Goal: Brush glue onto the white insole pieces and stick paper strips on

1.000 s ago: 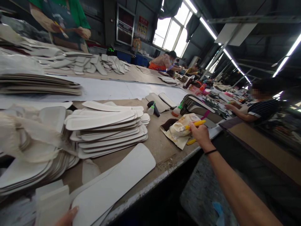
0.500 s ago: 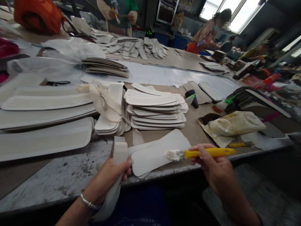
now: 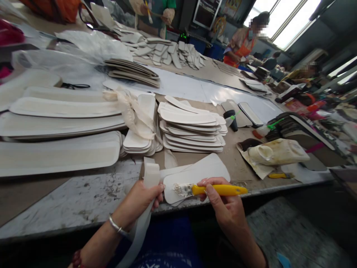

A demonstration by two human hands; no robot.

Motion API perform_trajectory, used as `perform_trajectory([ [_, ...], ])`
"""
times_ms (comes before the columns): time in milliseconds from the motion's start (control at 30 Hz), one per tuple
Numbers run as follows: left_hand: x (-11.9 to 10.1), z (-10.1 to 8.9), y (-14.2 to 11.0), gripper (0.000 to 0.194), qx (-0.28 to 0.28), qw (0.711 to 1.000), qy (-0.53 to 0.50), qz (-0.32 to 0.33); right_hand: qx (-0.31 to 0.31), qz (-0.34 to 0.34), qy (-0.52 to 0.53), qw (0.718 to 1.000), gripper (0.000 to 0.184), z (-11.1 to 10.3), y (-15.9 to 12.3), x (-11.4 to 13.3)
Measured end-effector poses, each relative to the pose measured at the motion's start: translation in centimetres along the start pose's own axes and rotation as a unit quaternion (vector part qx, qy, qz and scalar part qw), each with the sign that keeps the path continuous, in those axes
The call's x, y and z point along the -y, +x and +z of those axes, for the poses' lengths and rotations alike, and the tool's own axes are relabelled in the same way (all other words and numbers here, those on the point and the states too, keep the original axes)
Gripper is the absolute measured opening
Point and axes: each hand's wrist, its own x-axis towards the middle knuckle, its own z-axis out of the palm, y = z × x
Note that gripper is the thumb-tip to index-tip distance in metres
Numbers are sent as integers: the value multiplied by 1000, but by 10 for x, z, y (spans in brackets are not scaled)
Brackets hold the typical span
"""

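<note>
My right hand [image 3: 223, 203] grips the yellow handle of a brush [image 3: 217, 190]. Its white-coated bristles rest on a rounded white panel [image 3: 205, 169] lying at the table's front edge. Other pale pieces peek out from beneath that panel. My left hand [image 3: 147, 195] is closed around a white strip [image 3: 152, 175] that loops above the fist and trails down below the table edge. The left fingertips are at the panel's left end.
Stacked white panels [image 3: 192, 130] stand behind, with longer padded pieces [image 3: 61, 156] at left. A cut-open, stained plastic container [image 3: 279, 152] lies at right beside another yellow brush [image 3: 279, 175]. Co-workers, one in an orange apron [image 3: 241, 50], stand across the table.
My right hand has drawn the brush leftward along the panel, from its middle to its left end. The left hand still holds the strip. The camera view has shifted slightly.
</note>
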Motion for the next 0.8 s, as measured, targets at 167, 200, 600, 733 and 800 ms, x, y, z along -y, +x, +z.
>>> perform_trajectory([
  [167, 2, 0, 0, 33, -7, 1000, 9, 6, 14, -12, -51, 999, 14, 4, 0, -7],
  [200, 3, 0, 0, 33, -7, 1000, 10, 9, 1, -18, -70, 997, 14, 0, 2, -10],
  [600, 17, 4, 10, 35, -77, 997, 24, 5, -118, -154, -316, 929, 9, -73, 24, -26],
  [733, 21, 6, 14, 32, -100, 995, 21, 18, -126, -225, -383, 887, 12, -89, 30, -26],
  [800, 21, 8, 12, 34, -103, 994, 22, 16, -125, -254, -407, 868, 12, -95, 31, -25],
])
